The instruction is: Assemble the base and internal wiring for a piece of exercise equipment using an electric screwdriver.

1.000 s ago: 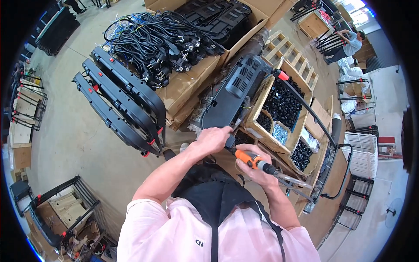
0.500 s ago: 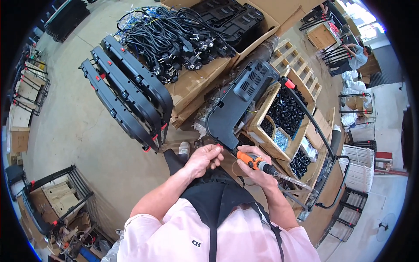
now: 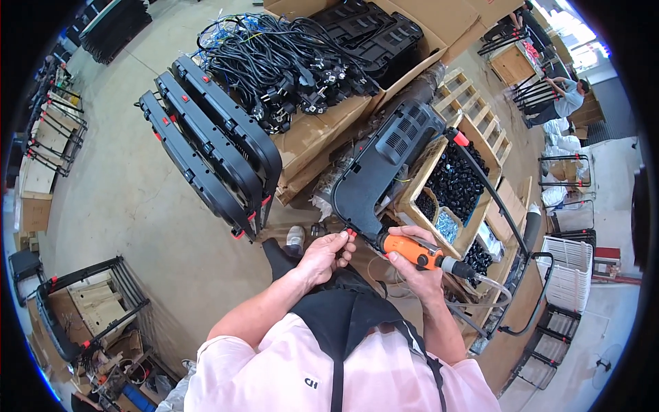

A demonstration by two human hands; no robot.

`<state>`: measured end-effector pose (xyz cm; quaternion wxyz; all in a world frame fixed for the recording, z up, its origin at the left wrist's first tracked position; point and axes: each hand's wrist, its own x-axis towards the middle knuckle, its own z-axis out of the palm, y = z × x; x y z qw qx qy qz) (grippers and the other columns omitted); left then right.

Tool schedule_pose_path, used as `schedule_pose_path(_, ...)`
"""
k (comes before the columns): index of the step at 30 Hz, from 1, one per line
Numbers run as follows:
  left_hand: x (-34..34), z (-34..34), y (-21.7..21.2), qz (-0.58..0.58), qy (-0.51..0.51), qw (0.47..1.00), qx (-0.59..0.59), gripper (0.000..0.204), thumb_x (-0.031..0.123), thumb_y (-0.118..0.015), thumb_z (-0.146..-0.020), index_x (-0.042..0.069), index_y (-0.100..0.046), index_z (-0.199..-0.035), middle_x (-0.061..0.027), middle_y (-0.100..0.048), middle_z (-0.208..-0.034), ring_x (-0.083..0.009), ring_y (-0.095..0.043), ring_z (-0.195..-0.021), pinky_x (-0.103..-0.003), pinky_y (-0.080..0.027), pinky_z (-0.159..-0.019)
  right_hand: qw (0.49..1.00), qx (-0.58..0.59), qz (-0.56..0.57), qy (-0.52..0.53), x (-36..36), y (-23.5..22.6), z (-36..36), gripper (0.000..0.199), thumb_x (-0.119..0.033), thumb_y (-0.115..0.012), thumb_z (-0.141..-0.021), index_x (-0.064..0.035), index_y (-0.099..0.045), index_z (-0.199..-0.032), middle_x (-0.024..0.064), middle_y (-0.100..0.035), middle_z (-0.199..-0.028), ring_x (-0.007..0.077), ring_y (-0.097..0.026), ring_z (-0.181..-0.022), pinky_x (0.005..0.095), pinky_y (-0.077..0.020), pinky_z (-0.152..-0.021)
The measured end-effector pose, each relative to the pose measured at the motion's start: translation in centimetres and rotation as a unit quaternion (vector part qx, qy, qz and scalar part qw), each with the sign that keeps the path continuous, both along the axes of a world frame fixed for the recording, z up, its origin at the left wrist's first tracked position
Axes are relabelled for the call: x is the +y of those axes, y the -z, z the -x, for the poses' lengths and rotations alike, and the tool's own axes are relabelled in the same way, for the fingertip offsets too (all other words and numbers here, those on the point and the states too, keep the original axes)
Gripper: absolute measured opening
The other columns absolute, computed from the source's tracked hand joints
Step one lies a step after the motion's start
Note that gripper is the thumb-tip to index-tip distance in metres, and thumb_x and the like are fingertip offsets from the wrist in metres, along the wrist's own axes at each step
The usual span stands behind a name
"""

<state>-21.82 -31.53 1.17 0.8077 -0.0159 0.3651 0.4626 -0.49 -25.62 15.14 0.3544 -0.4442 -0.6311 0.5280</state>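
A black plastic machine housing (image 3: 357, 180) with a vented motor cover lies in front of me, attached to a black tubular handle (image 3: 504, 199). At its near corner my left hand (image 3: 324, 259) is closed, thumb and forefinger pinching a small red part (image 3: 352, 233) against the edge. My right hand (image 3: 422, 280) wraps round an orange power screwdriver (image 3: 410, 251) with a clear hose (image 3: 500, 285) trailing from its rear. The tool's front end is at the housing's near edge; its tip is hidden, so contact cannot be made out.
Beyond the housing, a wooden bin (image 3: 408, 206) holds black fittings and screws. A cardboard box (image 3: 312, 134) carries a heap of black power cables (image 3: 274, 62). Several similar housings (image 3: 206, 147) stand upright at left. A pallet (image 3: 473, 103) and a co-worker (image 3: 566, 99) are far right.
The screwdriver has shifted slightly right and lies closer to level, its hose swinging outward. My left hand keeps its pinch at the housing corner. The whole view has shifted slightly.
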Motion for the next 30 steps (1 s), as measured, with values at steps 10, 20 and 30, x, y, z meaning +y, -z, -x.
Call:
schedule_pose_path(10,0.9,-0.1,0.4,-0.01,-0.01,0.993,-0.114,0.021,0.028,-0.056,-0.113,0.01,-0.065,-0.118,-0.0001,-0.063,-0.097,-0.0108,-0.056,-0.08,-0.025,-0.047,-0.071,1.0,0.005,0.008,-0.019,-0.3,0.3,1.1,0.05,-0.005,-0.082,-0.09,-0.0016,-0.06,-0.135,0.0143,-0.072,-0.131,0.0219,-0.07,-0.118,0.0382,-0.0547,-0.107)
schedule_pose_path(20,1.5,0.2,0.7,-0.018,0.004,0.993,-0.121,0.021,0.025,-0.054,-0.114,0.008,-0.063,-0.124,0.0,-0.062,-0.099,-0.0113,-0.056,-0.082,-0.025,-0.046,-0.073,1.0,0.003,0.01,-0.02,0.1,0.2,1.1,0.049,-0.007,-0.083,-0.089,-0.0012,-0.061,-0.133,0.0137,-0.072,-0.129,0.0214,-0.07,-0.117,0.0381,-0.0551,-0.106)
schedule_pose_path(30,2.0,-0.6,0.0,0.038,0.012,0.992,-0.12,0.028,0.028,-0.05,-0.116,0.005,-0.063,-0.123,-0.0042,-0.067,-0.096,-0.015,-0.063,-0.081,-0.028,-0.052,-0.07,1.0,-0.026,0.002,-0.011,0.5,0.0,2.4,0.046,-0.003,-0.08,-0.091,-0.0026,-0.063,-0.133,0.0121,-0.073,-0.128,0.0214,-0.07,-0.118,0.0357,-0.0551,-0.105)
